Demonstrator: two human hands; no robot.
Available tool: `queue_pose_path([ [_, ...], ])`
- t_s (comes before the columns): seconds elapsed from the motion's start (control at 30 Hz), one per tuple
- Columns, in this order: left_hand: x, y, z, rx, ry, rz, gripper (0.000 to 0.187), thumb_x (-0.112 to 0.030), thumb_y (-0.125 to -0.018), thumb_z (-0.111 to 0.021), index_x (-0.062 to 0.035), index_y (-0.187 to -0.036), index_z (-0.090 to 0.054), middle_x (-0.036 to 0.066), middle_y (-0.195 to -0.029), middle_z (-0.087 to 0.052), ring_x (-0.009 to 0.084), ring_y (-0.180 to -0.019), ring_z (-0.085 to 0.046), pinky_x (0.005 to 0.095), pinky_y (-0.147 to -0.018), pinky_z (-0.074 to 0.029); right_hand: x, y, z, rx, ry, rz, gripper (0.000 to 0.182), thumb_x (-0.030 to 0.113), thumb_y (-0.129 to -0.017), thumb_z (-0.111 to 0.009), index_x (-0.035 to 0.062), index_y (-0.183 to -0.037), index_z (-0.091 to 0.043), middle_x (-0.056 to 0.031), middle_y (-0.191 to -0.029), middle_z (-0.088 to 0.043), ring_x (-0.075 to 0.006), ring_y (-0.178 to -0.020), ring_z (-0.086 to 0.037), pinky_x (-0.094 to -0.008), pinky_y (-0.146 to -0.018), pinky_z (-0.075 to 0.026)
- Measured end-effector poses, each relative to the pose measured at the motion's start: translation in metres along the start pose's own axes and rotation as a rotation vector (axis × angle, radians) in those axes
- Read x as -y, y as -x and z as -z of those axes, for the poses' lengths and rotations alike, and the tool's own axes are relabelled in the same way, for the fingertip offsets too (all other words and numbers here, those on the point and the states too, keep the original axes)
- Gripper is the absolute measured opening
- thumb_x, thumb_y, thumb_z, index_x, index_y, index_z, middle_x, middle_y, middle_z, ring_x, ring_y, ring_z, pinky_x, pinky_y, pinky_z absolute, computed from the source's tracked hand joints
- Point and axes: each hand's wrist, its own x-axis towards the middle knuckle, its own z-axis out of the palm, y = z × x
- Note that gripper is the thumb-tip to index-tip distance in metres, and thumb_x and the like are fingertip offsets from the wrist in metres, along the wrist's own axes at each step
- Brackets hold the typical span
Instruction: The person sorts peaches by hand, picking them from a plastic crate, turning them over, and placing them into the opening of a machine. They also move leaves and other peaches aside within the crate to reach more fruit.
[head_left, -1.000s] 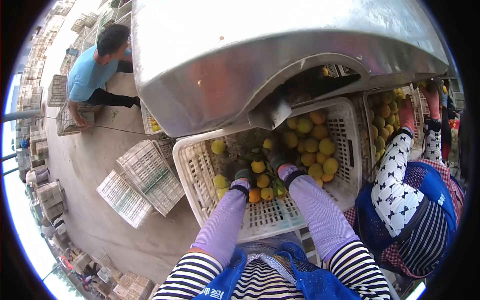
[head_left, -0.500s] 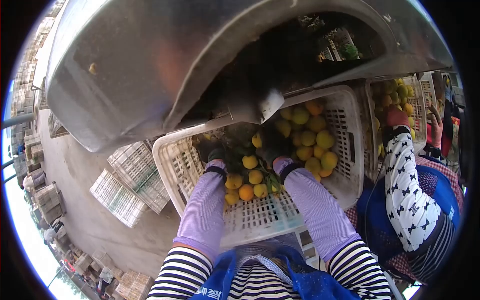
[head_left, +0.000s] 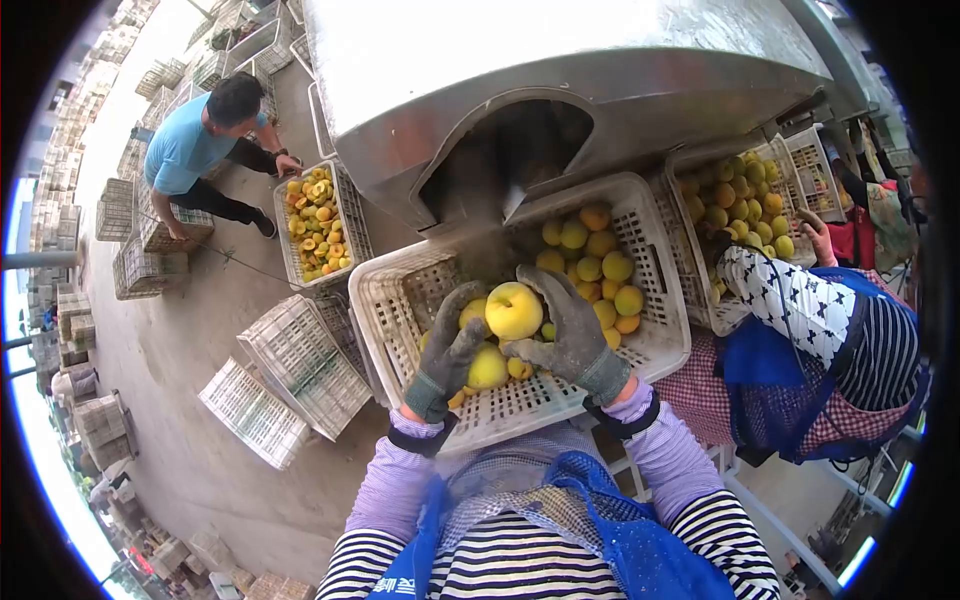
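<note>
Both my hands wear dark grey gloves and are raised over a white slatted plastic crate [head_left: 670, 345] in front of me. My right hand [head_left: 572, 335] is curled around the side of a large yellow peach [head_left: 514, 310], its thumb beneath the fruit. My left hand [head_left: 447, 345] is closed around yellow fruit at its fingers and thumb; a second peach [head_left: 488, 368] sits against it, partly covered. More yellow-orange peaches [head_left: 589, 268] fill the crate's right side. Some fruit under my hands is hidden.
A metal machine hood [head_left: 560, 70] with a dark opening overhangs the crate's far edge. A co-worker's patterned sleeve [head_left: 790, 290] reaches to another peach crate [head_left: 720, 318] at right. At left are stacked crates [head_left: 305, 365], a person in blue [head_left: 185, 150] and a crate of cut fruit [head_left: 350, 205].
My hands have come up out of the crate toward me, now with peaches in them. The view has shifted, bringing the person in blue into sight at upper left.
</note>
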Motion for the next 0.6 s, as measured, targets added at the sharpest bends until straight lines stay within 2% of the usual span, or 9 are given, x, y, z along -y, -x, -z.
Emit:
queue_pose_path([
  [0.13,-0.04,-0.004,-0.011,-0.056,-0.024,-0.136,0.064,-0.033,-0.099,-0.063,0.0012,-0.146,-0.038,0.016,-0.136,-0.051,0.023,-0.121,-0.053,0.0351,-0.104,-0.045,0.027,-0.006,0.005,-0.146,0.102,0.1,0.083,0.026,-0.067,-0.088,0.0029,-0.138,-0.05,-0.0198,-0.129,-0.055,-0.0361,-0.119,-0.057,-0.0418,-0.1,-0.049],
  [0.17,-0.044,-0.007,-0.015,-0.119,-0.005,-0.18,0.064,-0.034,-0.099,-0.062,0.0016,-0.146,-0.037,0.017,-0.134,-0.052,0.0231,-0.119,-0.056,0.0357,-0.101,-0.049,0.029,-0.013,0.006,-0.184,0.113,0.142,0.083,0.026,-0.067,-0.088,0.0031,-0.137,-0.05,-0.0199,-0.129,-0.055,-0.0364,-0.118,-0.057,-0.0415,-0.099,-0.05],
  [0.27,-0.059,-0.007,-0.024,-0.207,0.302,-0.092,0.06,-0.037,-0.1,-0.059,-0.0001,-0.144,-0.04,0.016,-0.13,-0.054,0.022,-0.115,-0.059,0.0353,-0.095,-0.053,0.028,-0.057,0.0,-0.41,0.305,0.193,0.084,0.03,-0.065,-0.088,0.0045,-0.136,-0.051,-0.0194,-0.127,-0.055,-0.0373,-0.114,-0.059,-0.0432,-0.095,-0.053],
  [0.3,-0.057,-0.002,-0.014,-0.154,0.284,0.004,0.058,-0.041,-0.101,-0.055,-0.0024,-0.142,-0.042,0.015,-0.127,-0.056,0.0214,-0.111,-0.062,0.0343,-0.09,-0.056,0.011,-0.074,-0.006,-0.466,0.403,0.158,0.081,0.034,-0.063,-0.088,0.006,-0.131,-0.055,-0.0201,-0.122,-0.057,-0.0386,-0.109,-0.061,-0.0464,-0.091,-0.054],
  [0.4,-0.044,0.014,-0.009,-0.115,0.399,0.1,0.061,-0.045,-0.102,-0.052,-0.0015,-0.144,-0.041,0.013,-0.116,-0.062,0.0175,-0.094,-0.064,0.0318,-0.077,-0.057,-0.029,-0.111,-0.019,-0.512,0.531,0.202,0.073,0.039,-0.063,-0.086,0.0081,-0.124,-0.058,-0.0194,-0.115,-0.06,-0.0387,-0.104,-0.062,-0.0484,-0.086,-0.054],
  [0.43,-0.046,0.019,-0.015,-0.141,0.353,0.029,0.062,-0.044,-0.102,-0.053,-0.0023,-0.145,-0.04,0.013,-0.116,-0.061,0.0186,-0.091,-0.065,0.0316,-0.074,-0.058,-0.025,-0.112,-0.019,-0.487,0.505,0.117,0.066,0.04,-0.065,-0.084,0.0098,-0.119,-0.06,-0.018,-0.11,-0.062,-0.0379,-0.1,-0.063,-0.0485,-0.082,-0.054],
  [0.53,-0.053,0.027,-0.023,-0.128,0.423,0.046,0.063,-0.045,-0.102,-0.054,-0.0029,-0.146,-0.038,0.013,-0.117,-0.059,0.0195,-0.088,-0.065,0.0321,-0.071,-0.058,-0.027,-0.118,-0.021,-0.474,0.612,0.113,0.064,0.039,-0.065,-0.083,0.0108,-0.118,-0.06,-0.0161,-0.109,-0.063,-0.037,-0.098,-0.063,-0.049,-0.081,-0.053],
  [0.6,-0.043,0.024,-0.015,-0.121,0.562,0.067,0.066,-0.038,-0.099,-0.057,-0.0037,-0.15,-0.035,0.016,-0.12,-0.059,0.0223,-0.089,-0.067,0.0343,-0.072,-0.061,-0.024,-0.133,-0.018,-0.494,0.704,0.186,0.056,0.041,-0.072,-0.081,0.0108,-0.115,-0.062,-0.014,-0.104,-0.065,-0.0365,-0.093,-0.065,-0.048,-0.077,-0.054],
])
